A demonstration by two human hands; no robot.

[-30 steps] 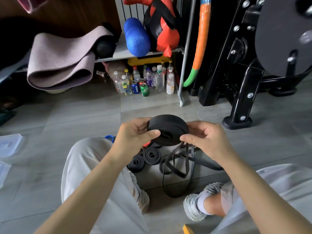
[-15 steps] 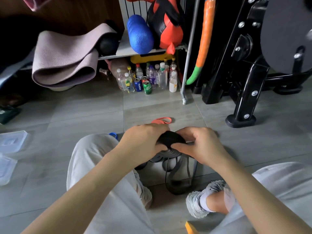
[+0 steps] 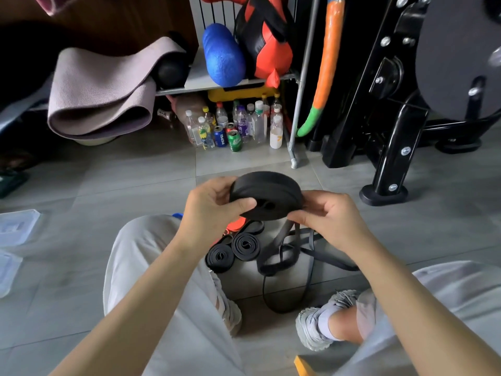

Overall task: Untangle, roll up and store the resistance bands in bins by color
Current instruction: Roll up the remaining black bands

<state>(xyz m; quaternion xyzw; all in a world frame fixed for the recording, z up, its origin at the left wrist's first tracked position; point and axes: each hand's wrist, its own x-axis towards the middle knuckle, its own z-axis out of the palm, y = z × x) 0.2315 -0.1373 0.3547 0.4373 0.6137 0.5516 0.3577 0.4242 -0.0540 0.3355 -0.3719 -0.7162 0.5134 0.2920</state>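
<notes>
Both hands, left hand (image 3: 214,210) and right hand (image 3: 329,221), pinch the black roll (image 3: 267,195); keep the trailing tail (image 3: 284,240) taut, seemingly half-wound.

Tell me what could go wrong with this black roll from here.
The black roll is held only at its edges by the left hand and right hand; a loosened pinch could let the coil spring open.
Its loose tail hangs in tangled loops to the floor; it might snag and tug the winding.
Pulling it in may knock the finished rolls beside it.
</notes>
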